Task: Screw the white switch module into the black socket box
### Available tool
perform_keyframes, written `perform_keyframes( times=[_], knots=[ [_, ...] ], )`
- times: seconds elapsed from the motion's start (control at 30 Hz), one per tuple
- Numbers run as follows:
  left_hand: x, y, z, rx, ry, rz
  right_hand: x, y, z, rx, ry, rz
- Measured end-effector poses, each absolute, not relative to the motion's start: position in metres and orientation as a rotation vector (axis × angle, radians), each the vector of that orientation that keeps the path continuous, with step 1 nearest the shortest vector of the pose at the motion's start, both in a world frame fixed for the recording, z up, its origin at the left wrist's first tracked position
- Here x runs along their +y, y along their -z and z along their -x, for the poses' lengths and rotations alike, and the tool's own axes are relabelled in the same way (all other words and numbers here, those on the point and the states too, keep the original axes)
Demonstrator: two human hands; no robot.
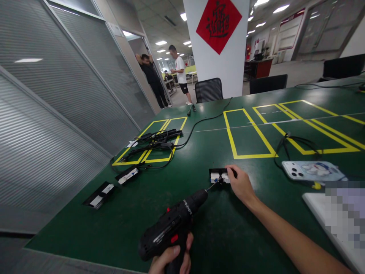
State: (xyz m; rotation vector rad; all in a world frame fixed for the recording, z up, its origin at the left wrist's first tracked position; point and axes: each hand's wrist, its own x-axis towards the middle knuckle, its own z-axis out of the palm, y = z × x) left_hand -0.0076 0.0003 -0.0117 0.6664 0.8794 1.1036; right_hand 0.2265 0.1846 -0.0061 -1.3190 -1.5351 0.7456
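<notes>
My left hand [172, 257] is closed around the handle of a black cordless drill [171, 224] with red buttons. The drill's thin bit [213, 185] points up and to the right, its tip at the middle of a small black plate [212, 171] that carries white blocks with a bit of blue. Whether the tip sits in a screw is too small to tell. My right hand [239, 182] pinches the right end of that plate against the green table, fingers closed on it.
Two similar black pieces with white blocks [128, 176] [99, 196] lie to the left. Black cables and bars [159, 140] heap over yellow-taped boxes. At right are a phone [313, 171], a cable and a white-edged device [319, 213]. Two people stand beyond the table.
</notes>
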Motion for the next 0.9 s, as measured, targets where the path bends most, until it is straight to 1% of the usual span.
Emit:
perform_keyframes(
  times=[0.9],
  knots=[
    [-0.0010,0.0085,0.0064,0.840,-1.109,-0.715,0.1845,0.0056,-0.2274,-1.535,-0.744,1.322]
  ],
)
